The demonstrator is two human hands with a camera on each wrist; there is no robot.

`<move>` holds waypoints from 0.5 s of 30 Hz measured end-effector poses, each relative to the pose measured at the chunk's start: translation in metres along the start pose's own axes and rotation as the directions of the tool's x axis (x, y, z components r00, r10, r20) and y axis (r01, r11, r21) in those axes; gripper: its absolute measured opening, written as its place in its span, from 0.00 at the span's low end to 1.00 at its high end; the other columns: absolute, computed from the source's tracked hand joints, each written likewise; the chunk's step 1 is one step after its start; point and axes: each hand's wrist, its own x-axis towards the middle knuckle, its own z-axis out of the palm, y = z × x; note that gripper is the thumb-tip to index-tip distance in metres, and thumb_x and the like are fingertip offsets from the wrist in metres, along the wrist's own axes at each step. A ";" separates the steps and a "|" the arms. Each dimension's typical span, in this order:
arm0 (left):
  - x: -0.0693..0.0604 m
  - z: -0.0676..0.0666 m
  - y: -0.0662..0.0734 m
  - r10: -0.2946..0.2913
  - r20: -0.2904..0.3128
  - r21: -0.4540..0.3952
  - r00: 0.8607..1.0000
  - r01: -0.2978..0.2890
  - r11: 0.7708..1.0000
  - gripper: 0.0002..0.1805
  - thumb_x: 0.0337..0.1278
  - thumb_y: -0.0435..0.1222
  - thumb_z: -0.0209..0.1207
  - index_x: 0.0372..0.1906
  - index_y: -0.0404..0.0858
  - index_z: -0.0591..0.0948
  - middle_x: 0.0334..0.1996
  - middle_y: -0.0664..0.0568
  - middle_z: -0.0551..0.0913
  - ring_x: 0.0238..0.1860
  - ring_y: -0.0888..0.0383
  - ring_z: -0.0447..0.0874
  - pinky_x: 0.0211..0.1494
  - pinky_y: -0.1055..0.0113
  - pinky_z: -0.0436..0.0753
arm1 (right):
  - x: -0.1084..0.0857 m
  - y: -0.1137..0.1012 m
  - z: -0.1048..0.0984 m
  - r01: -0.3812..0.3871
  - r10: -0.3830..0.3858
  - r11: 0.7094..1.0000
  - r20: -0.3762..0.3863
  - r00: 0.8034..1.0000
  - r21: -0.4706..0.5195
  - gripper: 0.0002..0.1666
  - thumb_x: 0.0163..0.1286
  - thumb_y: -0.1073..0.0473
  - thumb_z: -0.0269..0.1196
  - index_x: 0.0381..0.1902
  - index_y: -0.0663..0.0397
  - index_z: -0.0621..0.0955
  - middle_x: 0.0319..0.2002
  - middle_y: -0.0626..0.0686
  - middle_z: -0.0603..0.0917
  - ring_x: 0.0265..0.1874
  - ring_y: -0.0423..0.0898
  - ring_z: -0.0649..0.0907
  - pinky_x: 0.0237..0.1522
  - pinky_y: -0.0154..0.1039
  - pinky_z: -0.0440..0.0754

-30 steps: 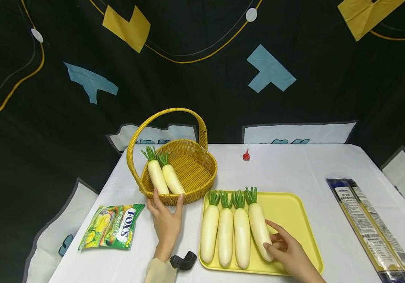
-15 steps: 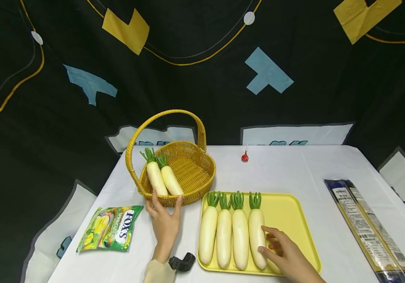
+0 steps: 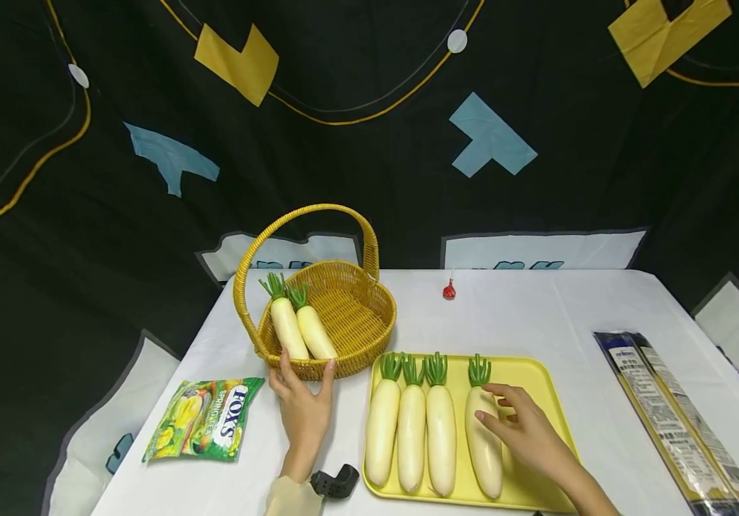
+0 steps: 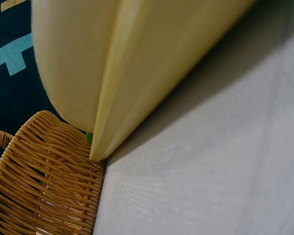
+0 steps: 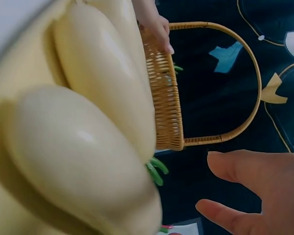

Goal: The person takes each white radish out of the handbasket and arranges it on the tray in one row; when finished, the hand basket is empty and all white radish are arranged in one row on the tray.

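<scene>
My left hand touches the near side of the yellow wicker basket, its fingertips at the rim. Two white radishes with green tops lie in that basket. On the yellow tray, three white radishes lie side by side, and one more radish lies apart to their right. Over this separate radish my right hand hovers, thumb and fingers spread near its upper half. The right wrist view shows the thumb and a finger holding nothing. A radish fills much of the left wrist view.
A green FOX'S candy bag lies left of my left hand. Long, clear-wrapped packets lie at the right. A small red wrapped item sits near the back edge, before a dark cloth backdrop.
The rightmost radish, tilted against my right fingers earlier, was laid down beside the others, then shifted right, leaving a gap. My right hand has moved up towards its leaves. The left hand stays put.
</scene>
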 end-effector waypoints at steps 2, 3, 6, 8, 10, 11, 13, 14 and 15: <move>-0.001 0.000 0.000 -0.005 0.004 0.002 1.000 0.005 1.000 0.49 0.48 0.60 0.56 0.70 0.45 0.47 0.66 0.29 0.45 0.54 0.28 0.66 0.46 0.39 0.71 | 0.006 -0.002 -0.002 0.027 -0.027 1.000 -0.011 1.000 -0.011 0.29 0.61 0.45 0.60 0.57 0.51 0.72 0.54 0.56 0.73 0.52 0.57 0.75 0.48 0.51 0.75; -0.001 0.000 0.001 -0.008 0.007 0.004 1.000 0.008 1.000 0.50 0.48 0.60 0.56 0.70 0.46 0.47 0.66 0.29 0.45 0.53 0.28 0.66 0.46 0.39 0.71 | 0.009 -0.004 -0.002 0.041 -0.041 0.999 -0.016 0.999 -0.019 0.29 0.61 0.45 0.60 0.57 0.51 0.72 0.54 0.56 0.73 0.52 0.57 0.75 0.49 0.52 0.75; -0.001 0.000 0.001 -0.009 0.010 0.007 1.000 0.009 1.000 0.50 0.48 0.60 0.56 0.70 0.45 0.46 0.66 0.29 0.45 0.53 0.28 0.67 0.46 0.39 0.71 | 0.019 -0.012 -0.002 0.087 -0.088 0.995 -0.025 0.996 -0.043 0.30 0.62 0.44 0.59 0.57 0.52 0.71 0.55 0.57 0.73 0.52 0.57 0.74 0.49 0.52 0.74; -0.001 -0.001 0.001 -0.005 0.010 0.009 1.000 0.005 1.000 0.50 0.49 0.60 0.56 0.70 0.45 0.46 0.66 0.29 0.45 0.52 0.28 0.67 0.45 0.39 0.71 | 0.025 -0.021 0.000 0.119 -0.122 0.991 -0.034 0.992 -0.061 0.30 0.62 0.44 0.59 0.58 0.52 0.71 0.55 0.57 0.73 0.51 0.56 0.75 0.48 0.52 0.74; -0.001 -0.001 0.002 0.000 0.009 0.008 1.000 0.000 1.000 0.49 0.49 0.60 0.56 0.70 0.45 0.46 0.65 0.28 0.45 0.52 0.28 0.67 0.45 0.39 0.71 | 0.031 -0.031 0.002 0.151 -0.155 0.985 -0.044 0.987 -0.083 0.30 0.61 0.45 0.60 0.58 0.51 0.71 0.54 0.56 0.73 0.50 0.53 0.74 0.46 0.50 0.75; -0.001 -0.001 0.002 0.002 0.007 0.007 1.000 -0.002 1.000 0.49 0.49 0.59 0.56 0.70 0.45 0.46 0.65 0.28 0.45 0.52 0.28 0.67 0.45 0.39 0.71 | 0.034 -0.036 0.003 0.169 -0.174 0.981 -0.050 0.983 -0.097 0.30 0.61 0.46 0.60 0.58 0.51 0.71 0.54 0.56 0.73 0.50 0.53 0.74 0.45 0.50 0.75; -0.001 -0.001 0.002 0.003 0.004 0.007 1.000 -0.003 1.000 0.49 0.49 0.59 0.57 0.70 0.46 0.46 0.65 0.28 0.45 0.52 0.28 0.67 0.45 0.39 0.71 | 0.042 -0.047 0.006 0.209 -0.215 0.973 -0.054 0.975 -0.102 0.29 0.61 0.48 0.61 0.59 0.51 0.70 0.54 0.57 0.73 0.50 0.53 0.75 0.46 0.50 0.75; -0.001 0.000 0.002 0.003 0.002 0.005 1.000 -0.003 1.000 0.49 0.49 0.59 0.57 0.70 0.46 0.46 0.65 0.28 0.45 0.52 0.28 0.67 0.45 0.39 0.71 | 0.046 -0.053 0.007 0.229 -0.235 0.968 -0.051 0.971 -0.098 0.29 0.61 0.50 0.61 0.59 0.51 0.70 0.54 0.57 0.73 0.50 0.53 0.75 0.47 0.50 0.76; -0.002 0.000 0.002 0.002 0.001 0.004 1.000 -0.002 1.000 0.49 0.49 0.59 0.57 0.70 0.46 0.46 0.65 0.28 0.45 0.52 0.28 0.67 0.45 0.39 0.72 | 0.050 -0.058 0.009 0.253 -0.258 0.963 -0.047 0.965 -0.089 0.30 0.61 0.51 0.61 0.60 0.51 0.69 0.54 0.57 0.73 0.50 0.54 0.75 0.47 0.50 0.76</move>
